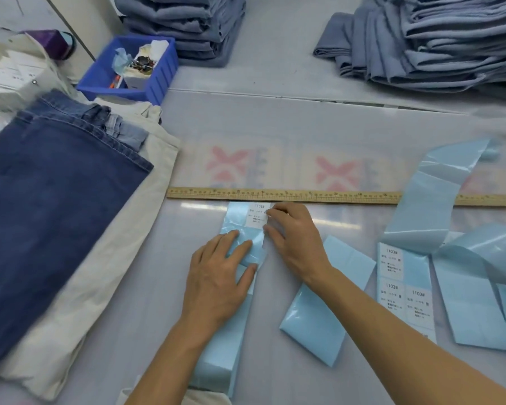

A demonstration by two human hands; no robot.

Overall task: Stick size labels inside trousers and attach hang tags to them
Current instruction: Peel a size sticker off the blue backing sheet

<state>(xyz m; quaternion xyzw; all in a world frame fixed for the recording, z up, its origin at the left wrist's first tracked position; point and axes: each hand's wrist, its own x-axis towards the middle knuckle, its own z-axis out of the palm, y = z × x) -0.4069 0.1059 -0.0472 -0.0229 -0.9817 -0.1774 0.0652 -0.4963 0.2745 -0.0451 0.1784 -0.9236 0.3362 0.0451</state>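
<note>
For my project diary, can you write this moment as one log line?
left hand: holds glossy blue backing strip | right hand: peels white printed size label | dark blue denim trousers: waiting

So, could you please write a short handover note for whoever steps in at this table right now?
Left hand: presses flat on the blue backing strip, holding it down.
Right hand: pinches the edge of the white size label at the strip's top end, just below the wooden ruler.
Dark jeans lie on beige trousers at left. More labels wait on a sheet at right, beside empty backing.
Done: cannot tell from this view.
Left: peel this label, stick it inside the trousers, then attach hang tags; no tags visible.
</note>
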